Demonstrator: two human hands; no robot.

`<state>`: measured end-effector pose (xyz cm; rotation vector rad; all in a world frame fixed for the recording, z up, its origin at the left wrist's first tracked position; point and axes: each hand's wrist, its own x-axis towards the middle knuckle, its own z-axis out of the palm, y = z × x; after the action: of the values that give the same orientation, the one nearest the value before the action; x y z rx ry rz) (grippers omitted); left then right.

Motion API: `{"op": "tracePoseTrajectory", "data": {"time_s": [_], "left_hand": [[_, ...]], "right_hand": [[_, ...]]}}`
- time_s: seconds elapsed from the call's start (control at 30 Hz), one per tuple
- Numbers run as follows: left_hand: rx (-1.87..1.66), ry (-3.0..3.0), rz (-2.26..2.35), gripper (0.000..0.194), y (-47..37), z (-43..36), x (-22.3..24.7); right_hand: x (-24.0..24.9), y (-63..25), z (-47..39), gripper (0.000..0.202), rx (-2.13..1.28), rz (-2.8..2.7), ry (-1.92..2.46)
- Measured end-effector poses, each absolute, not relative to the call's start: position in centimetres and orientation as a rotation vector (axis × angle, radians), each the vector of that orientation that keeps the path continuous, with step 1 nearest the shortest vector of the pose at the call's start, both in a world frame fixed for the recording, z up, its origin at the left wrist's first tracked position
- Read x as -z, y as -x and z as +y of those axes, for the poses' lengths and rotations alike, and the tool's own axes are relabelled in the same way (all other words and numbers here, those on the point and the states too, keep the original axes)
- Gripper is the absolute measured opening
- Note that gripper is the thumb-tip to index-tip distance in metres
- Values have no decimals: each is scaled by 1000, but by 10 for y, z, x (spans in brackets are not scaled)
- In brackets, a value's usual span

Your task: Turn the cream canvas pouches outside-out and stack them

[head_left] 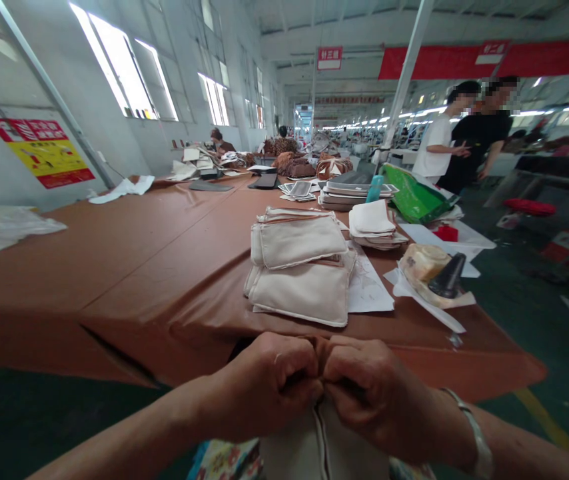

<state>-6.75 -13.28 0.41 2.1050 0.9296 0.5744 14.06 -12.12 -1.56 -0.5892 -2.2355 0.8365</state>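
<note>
My left hand (277, 380) and my right hand (364, 383) meet close together at the table's front edge, both closed. Between them they pinch a cream sewn piece (294, 447) that hangs down towards my lap, with a dark-lined seam or opening running down its middle. The pinched edge is mostly hidden behind my fingers. Just beyond my hands, stacked cream stitched pieces (299, 290) lie on the brown-covered table (139, 267). Another pile of them (302, 241) rests partly on top, behind.
Right of the stacks lie printed paper (367, 283), smaller cream pieces (372, 220), a black cone (448, 275) and a yellowish block (423, 261). Farther back are a green bag (414, 193) and grey panels (349, 190). Two people (474, 137) stand at the right.
</note>
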Motion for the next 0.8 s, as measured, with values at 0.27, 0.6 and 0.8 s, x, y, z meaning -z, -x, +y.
{"op": "tracePoseTrajectory", "data": {"time_s": [0.27, 0.6, 0.8], "left_hand": [[-462, -1918, 839, 13, 66, -129, -17], [-853, -1440, 1216, 20, 58, -150, 5], [-1408, -1746, 1465, 21, 46, -158, -4]], "right_hand": [[8, -140, -117, 25, -823, -2323, 523], [-8, -168, -79, 31, -1153, -2206, 838], [-22, -143, -117, 70, -1172, -2396, 676]]}}
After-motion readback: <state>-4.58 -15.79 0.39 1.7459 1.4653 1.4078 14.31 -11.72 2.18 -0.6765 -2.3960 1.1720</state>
